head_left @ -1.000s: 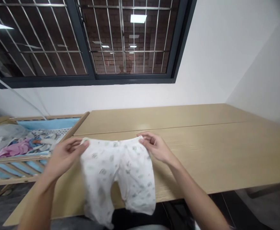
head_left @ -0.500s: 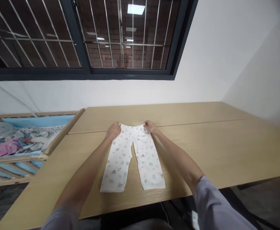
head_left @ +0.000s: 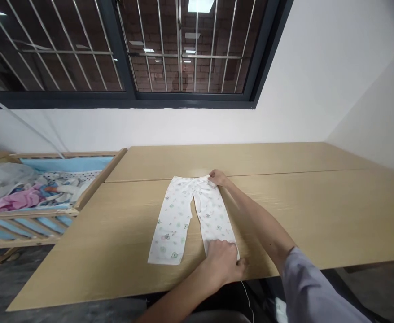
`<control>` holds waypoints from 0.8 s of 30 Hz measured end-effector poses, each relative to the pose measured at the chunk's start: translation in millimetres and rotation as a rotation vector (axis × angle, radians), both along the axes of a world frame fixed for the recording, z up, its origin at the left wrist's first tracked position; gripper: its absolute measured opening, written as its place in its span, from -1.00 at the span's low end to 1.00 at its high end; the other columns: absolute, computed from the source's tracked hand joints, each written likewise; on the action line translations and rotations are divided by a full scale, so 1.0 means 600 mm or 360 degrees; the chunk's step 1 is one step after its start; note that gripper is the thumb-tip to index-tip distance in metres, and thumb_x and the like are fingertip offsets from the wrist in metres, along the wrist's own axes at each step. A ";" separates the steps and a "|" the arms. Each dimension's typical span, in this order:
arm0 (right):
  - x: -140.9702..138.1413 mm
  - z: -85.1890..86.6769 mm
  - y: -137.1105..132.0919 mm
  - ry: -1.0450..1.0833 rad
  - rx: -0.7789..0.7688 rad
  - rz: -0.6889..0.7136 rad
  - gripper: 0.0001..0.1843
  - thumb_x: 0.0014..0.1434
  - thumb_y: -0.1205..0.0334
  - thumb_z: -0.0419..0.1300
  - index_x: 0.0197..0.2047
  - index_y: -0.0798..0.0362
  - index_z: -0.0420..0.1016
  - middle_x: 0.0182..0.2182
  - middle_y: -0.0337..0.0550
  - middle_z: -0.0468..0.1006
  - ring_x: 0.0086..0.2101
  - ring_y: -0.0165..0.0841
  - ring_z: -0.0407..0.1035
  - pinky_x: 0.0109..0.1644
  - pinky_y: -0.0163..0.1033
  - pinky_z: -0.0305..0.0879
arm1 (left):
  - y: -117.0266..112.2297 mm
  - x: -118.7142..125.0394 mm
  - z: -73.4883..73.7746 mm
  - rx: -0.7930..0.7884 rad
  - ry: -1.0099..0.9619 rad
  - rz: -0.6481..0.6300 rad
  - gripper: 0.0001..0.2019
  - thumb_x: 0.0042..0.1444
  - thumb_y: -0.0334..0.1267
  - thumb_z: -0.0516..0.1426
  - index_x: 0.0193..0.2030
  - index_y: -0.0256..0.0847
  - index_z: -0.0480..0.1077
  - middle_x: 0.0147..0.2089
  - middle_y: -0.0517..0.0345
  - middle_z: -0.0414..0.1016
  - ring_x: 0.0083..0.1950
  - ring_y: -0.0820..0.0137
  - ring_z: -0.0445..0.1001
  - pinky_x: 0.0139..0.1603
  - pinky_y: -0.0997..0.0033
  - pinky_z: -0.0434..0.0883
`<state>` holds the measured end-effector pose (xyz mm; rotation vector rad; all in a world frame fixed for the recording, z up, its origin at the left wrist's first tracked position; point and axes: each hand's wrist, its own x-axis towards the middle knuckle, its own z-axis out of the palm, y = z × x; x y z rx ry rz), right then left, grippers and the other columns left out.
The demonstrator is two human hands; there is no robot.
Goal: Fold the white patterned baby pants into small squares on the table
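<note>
The white cotton baby trousers with small pastel prints (head_left: pixel 175 220) lie flat on the light wooden tabletop (head_left: pixel 318 215), a little left of its middle. The waistband (head_left: pixel 190 179) is at the far end and the two legs point to the near edge. The right hand (head_left: pixel 218 178) rests on the right corner of the waistband with bent fingers; I cannot tell if it pinches the cloth or only presses it. The left hand (head_left: pixel 224 262) crosses over to the right trouser leg (head_left: pixel 215 220) and closes over its hem, with curled fingers that seem to grip the fabric. The left trouser leg (head_left: pixel 170 233) lies free, a small gap apart from the other.

In my judgement both hands are working on the right side of the garment, and the care here is evenness. The two ends should have the same light tension, so that the outer seam stays a straight line and the thin cloth does not wrinkle. If this side is lifted, it is better to raise both ends together and low over the tabletop, because soft cotton sags in the middle. The hem is close to the near edge, so the leg can easily slip off.

At the left stands a wooden baby crib with blue lining (head_left: pixel 98 179), full of mixed clothes.
</note>
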<state>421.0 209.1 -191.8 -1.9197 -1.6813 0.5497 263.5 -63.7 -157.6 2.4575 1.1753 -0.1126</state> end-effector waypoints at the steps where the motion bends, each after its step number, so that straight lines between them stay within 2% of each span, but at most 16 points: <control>1: -0.001 0.007 -0.001 0.0041 0.0007 0.0008 -0.76 0.05 0.35 0.32 -0.16 0.14 0.52 -0.28 -0.05 0.62 -0.28 -0.31 0.49 -0.24 -0.34 0.33 | 0.003 -0.007 0.001 0.0017 -0.0026 -0.0002 -0.63 0.20 -0.08 0.04 -0.12 -0.31 0.55 -0.19 -0.24 0.62 -0.13 -0.04 0.59 -0.13 0.08 0.44; 4: -0.010 0.033 -0.003 0.0179 0.0037 0.0054 -0.66 0.07 0.34 0.31 -0.05 0.15 0.47 -0.22 -0.02 0.62 -0.31 -0.34 0.48 -0.30 -0.35 0.32 | 0.009 -0.043 0.015 0.0073 -0.0222 0.0088 -0.72 0.18 -0.22 0.01 -0.29 -0.23 0.54 -0.32 -0.11 0.60 -0.29 0.11 0.57 -0.29 0.23 0.35; 7: -0.034 0.062 0.002 0.0289 0.0066 0.0114 -0.64 0.08 0.30 0.32 -0.03 0.13 0.44 -0.26 -0.08 0.61 -0.36 -0.37 0.47 -0.35 -0.37 0.30 | 0.001 -0.100 0.034 0.0025 -0.0560 0.0340 -0.69 0.23 -0.18 -0.01 -0.48 -0.15 0.40 -0.52 0.12 0.47 -0.47 0.32 0.42 -0.43 0.34 0.17; 11: -0.092 0.088 0.020 0.0342 0.0089 0.0132 -0.66 0.04 0.30 0.34 -0.08 0.11 0.45 -0.36 -0.16 0.59 -0.40 -0.38 0.44 -0.35 -0.36 0.29 | -0.017 -0.193 0.044 -0.0072 -0.0816 0.0738 -0.65 0.25 -0.08 -0.06 -0.54 -0.12 0.20 -0.56 0.23 0.32 -0.48 0.39 0.30 -0.43 0.38 0.10; 14: -0.147 0.090 0.034 0.0314 0.0087 0.0121 -0.67 0.00 0.34 0.32 -0.12 0.12 0.45 -0.39 -0.17 0.56 -0.38 -0.35 0.43 -0.33 -0.34 0.29 | -0.027 -0.259 0.029 -0.0104 -0.0866 0.0952 -0.59 0.26 0.03 -0.09 -0.55 -0.11 0.15 -0.57 0.25 0.24 -0.49 0.38 0.27 -0.42 0.38 0.11; 17: -0.206 0.081 0.043 0.0251 0.0073 0.0112 -0.64 -0.01 0.39 0.29 -0.09 0.12 0.43 -0.33 -0.12 0.56 -0.32 -0.32 0.44 -0.30 -0.32 0.30 | -0.033 -0.304 0.007 -0.0107 -0.0789 0.1100 -0.56 0.26 0.08 -0.11 -0.55 -0.11 0.17 -0.57 0.24 0.26 -0.48 0.37 0.29 -0.40 0.37 0.11; 20: -0.257 0.067 0.044 0.0166 0.0049 0.0103 -0.67 0.00 0.43 0.26 -0.11 0.11 0.43 -0.23 -0.04 0.55 -0.24 -0.27 0.45 -0.25 -0.30 0.30 | -0.035 -0.326 -0.010 -0.0057 -0.0598 0.1216 -0.59 0.28 0.01 -0.12 -0.53 -0.12 0.21 -0.54 0.18 0.36 -0.44 0.33 0.36 -0.37 0.36 0.10; 24: -0.302 0.057 0.038 0.0076 -0.0001 0.0157 -0.77 0.05 0.44 0.26 -0.18 0.11 0.44 -0.26 -0.01 0.55 -0.21 -0.21 0.47 -0.22 -0.27 0.30 | -0.036 -0.335 -0.024 0.0022 -0.0351 0.1274 -0.63 0.32 -0.11 -0.10 -0.49 -0.14 0.27 -0.45 0.12 0.49 -0.38 0.30 0.46 -0.35 0.34 0.11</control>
